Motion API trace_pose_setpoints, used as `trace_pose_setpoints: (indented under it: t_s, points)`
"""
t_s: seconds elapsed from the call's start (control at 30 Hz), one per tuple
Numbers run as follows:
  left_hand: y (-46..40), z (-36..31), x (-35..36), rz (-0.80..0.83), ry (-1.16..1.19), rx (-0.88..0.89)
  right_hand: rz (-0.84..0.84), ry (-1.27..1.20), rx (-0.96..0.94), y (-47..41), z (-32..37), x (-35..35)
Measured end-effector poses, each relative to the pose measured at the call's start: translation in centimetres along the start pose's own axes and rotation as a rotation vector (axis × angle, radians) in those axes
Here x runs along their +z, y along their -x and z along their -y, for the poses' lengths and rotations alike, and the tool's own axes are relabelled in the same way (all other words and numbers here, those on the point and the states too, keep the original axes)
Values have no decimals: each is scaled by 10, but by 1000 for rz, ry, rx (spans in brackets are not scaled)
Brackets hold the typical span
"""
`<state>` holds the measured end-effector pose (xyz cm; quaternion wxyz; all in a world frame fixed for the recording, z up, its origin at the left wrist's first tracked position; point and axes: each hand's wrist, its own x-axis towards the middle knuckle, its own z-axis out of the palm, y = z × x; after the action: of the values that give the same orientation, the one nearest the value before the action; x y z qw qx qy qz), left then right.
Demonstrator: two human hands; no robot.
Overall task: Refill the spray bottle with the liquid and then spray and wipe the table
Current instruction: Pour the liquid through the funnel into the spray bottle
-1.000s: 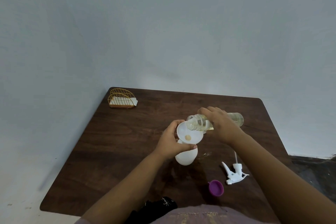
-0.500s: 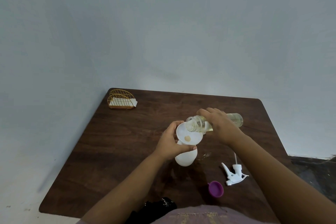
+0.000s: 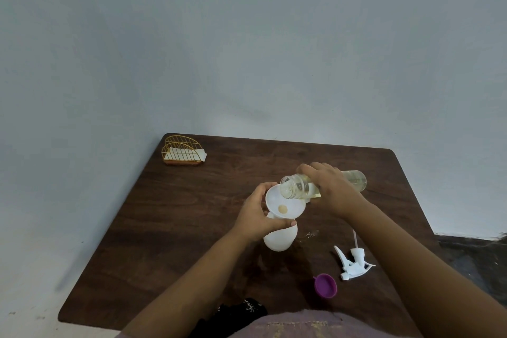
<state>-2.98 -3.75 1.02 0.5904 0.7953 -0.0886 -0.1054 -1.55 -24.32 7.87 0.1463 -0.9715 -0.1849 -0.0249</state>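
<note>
A white spray bottle body (image 3: 279, 239) stands on the dark wooden table (image 3: 175, 217) with a white funnel (image 3: 288, 207) in its neck. My left hand (image 3: 255, 217) grips the funnel and the bottle's neck. My right hand (image 3: 329, 189) holds a clear bottle (image 3: 297, 188) of pale yellow liquid, tipped almost level, its open mouth over the funnel. A small pool of liquid shows at the funnel's hole. The white trigger sprayer head (image 3: 352, 263) lies on the table to the right.
A purple cap (image 3: 325, 285) lies near the front right beside the sprayer head. A gold wire holder with white napkins (image 3: 183, 150) stands at the far left corner. A few drops (image 3: 310, 234) glisten on the table. A dark cloth (image 3: 236, 313) sits at the front edge.
Hardly anything differs: both hands keep their grips, and the clear bottle stays tipped over the funnel. The view has shifted very slightly.
</note>
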Motion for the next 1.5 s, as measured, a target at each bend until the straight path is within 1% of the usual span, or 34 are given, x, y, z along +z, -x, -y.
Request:
trace_pose_setpoints:
  t_s: [1.5]
  points:
    - [0, 2, 1, -4, 2, 7, 26, 28, 1, -2, -6, -1]
